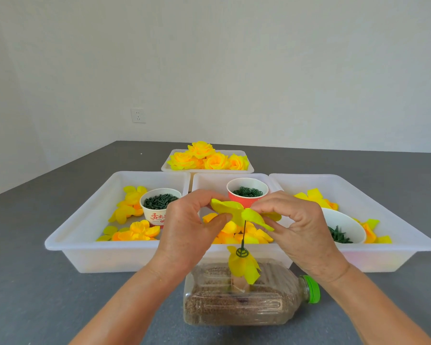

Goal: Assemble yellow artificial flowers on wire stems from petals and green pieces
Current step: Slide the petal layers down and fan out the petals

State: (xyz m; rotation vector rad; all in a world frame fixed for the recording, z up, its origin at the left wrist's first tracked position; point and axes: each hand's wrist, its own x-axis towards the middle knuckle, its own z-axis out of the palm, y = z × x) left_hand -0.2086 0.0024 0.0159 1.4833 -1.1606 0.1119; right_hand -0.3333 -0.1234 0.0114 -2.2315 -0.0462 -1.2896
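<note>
both hands hold a yellow petal on top of a thin wire.
left hand (184, 220) and right hand (294, 220) pinch the petal (232, 210); the wire (243, 232) stands almost straight up from the bottle (246, 302), which lies sideways on a grey table (35, 282) by a white wall (209, 58).

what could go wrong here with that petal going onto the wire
The yellow petal piece, pinched by both hands at the tip of the thin wire stem, could tear or go on off-centre. Pushing down may bend the wire or roll the bottle lying on its side that holds it.
</note>
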